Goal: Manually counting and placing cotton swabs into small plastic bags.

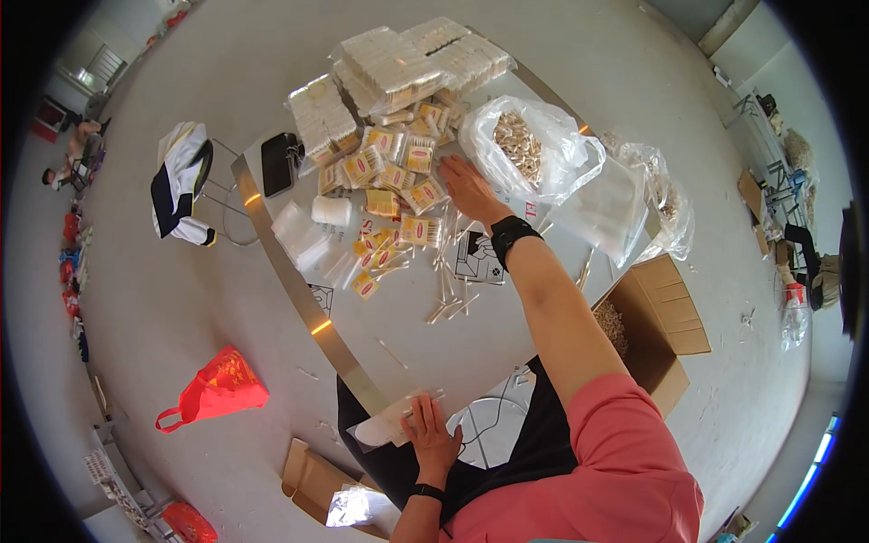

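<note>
Head view: right hand [469, 192], fingers extended, beside the swab packs [396, 176]; left hand [433, 442] over a clear pouch [380, 428] at the surface's [471, 353] near edge, grip unclear; a nudge could drop it

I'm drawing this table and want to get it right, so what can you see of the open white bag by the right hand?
The bag looks like thin, crinkly, whitish see-through plastic. Its mouth gapes upward, and a loop like a handle flops out on the right side. Inside is a heap of small, light-brown sticks. It sits bulging on the table, just beyond the right hand; I can't tell whether they touch. Clear, flat plastic lies beside it, toward the lower right.
</note>
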A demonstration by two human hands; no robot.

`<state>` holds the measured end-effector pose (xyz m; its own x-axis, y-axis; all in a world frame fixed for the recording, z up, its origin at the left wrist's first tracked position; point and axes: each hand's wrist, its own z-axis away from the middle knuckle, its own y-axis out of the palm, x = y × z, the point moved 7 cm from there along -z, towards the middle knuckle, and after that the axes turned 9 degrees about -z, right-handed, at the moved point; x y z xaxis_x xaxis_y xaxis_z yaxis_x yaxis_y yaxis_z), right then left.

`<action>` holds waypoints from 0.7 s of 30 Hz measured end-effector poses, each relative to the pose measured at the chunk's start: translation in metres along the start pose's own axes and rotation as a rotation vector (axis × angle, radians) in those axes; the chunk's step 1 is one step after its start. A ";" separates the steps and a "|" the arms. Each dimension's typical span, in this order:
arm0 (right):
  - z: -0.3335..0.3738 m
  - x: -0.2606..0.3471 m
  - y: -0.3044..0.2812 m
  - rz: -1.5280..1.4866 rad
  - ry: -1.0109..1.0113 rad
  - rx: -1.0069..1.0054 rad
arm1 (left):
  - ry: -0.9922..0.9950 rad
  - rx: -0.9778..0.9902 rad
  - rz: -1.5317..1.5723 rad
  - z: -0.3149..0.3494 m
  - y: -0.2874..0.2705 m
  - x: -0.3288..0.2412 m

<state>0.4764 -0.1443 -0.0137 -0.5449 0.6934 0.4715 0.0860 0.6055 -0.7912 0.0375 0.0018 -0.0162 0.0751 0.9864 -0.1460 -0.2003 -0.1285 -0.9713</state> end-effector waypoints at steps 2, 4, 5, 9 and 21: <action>0.011 0.004 -0.002 -0.297 0.136 -0.013 | -0.028 0.039 0.009 0.008 0.001 0.004; 0.034 0.004 -0.010 -0.245 0.113 -0.052 | -0.011 0.028 -0.011 0.003 0.000 0.003; 0.050 0.012 -0.013 -0.193 0.099 -0.084 | -0.016 0.033 -0.007 0.002 0.000 0.003; 0.104 0.063 -0.013 -0.183 0.117 -0.096 | -0.032 0.011 0.005 0.001 -0.002 0.003; 0.114 0.117 -0.024 -0.352 0.238 -0.172 | -0.013 -0.014 0.016 -0.002 -0.005 -0.001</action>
<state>0.3153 -0.1227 0.0161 -0.3609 0.4921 0.7922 0.0778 0.8624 -0.5003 0.0407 0.0017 -0.0117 0.0597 0.9854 -0.1592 -0.1876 -0.1455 -0.9714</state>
